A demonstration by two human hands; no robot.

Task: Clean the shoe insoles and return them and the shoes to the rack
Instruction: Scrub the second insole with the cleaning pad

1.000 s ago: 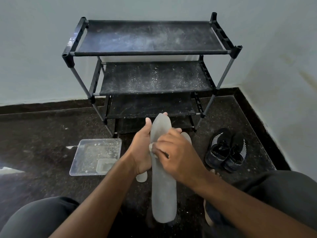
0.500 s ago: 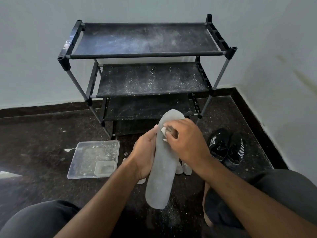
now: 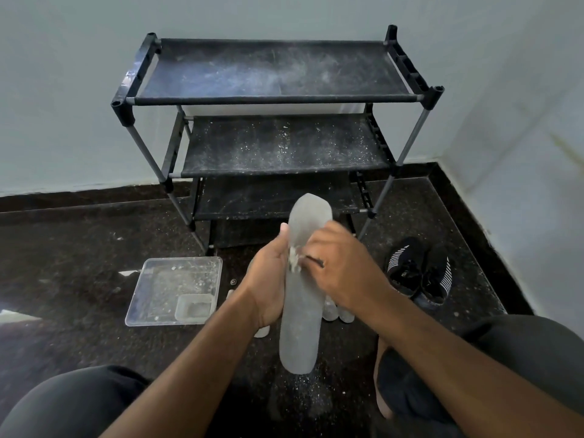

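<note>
Clearly mid-clean: the grey insole (image 3: pixel 298 311) stands upright over the floor, gripped by the left hand (image 3: pixel 268 279) while the right hand (image 3: pixel 341 270) pinches a small brush against it. Shoes (image 3: pixel 417 270) wait beside the bare rack (image 3: pixel 278 99); returning everything remains.

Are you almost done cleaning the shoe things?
Not yet. The left hand holds a grey insole upright while the right hand scrubs it with a small brush. More insoles lie on the floor behind. The black shoes sit beside the rack, whose shelves hold none.
</note>
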